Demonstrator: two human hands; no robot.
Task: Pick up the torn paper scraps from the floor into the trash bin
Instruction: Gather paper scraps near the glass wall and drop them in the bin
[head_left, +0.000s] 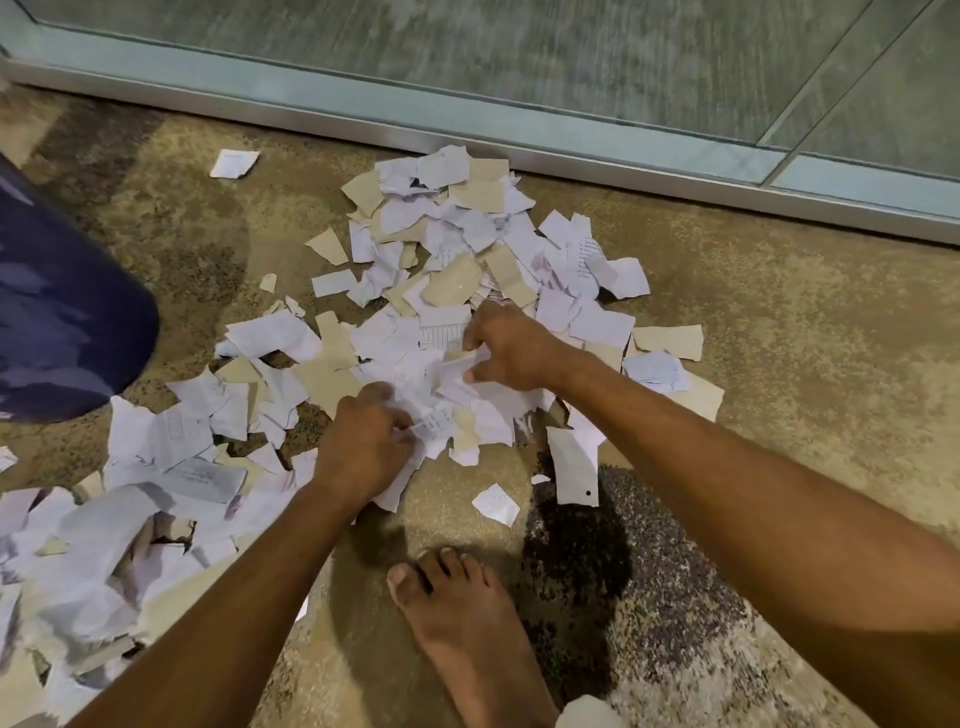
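Evidently the left hand (363, 441) and right hand (511, 351) both clutched torn paper scraps (452, 270) heaped at twelve o'clock from the bare foot (462, 618), and loose handfuls could shed pieces en route to the dark bin (62, 301) at nine o'clock.

Single head-worn wide-angle view, aimed forward and steeply down at the mottled tan carpet floor (779, 322); taken from close above, glass-panelled metal-framed door (519, 62) at top.

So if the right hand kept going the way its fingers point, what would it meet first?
Probably the left hand, since the right hand points left and toward the person across the white and tan torn paper scraps; depth is unclear.
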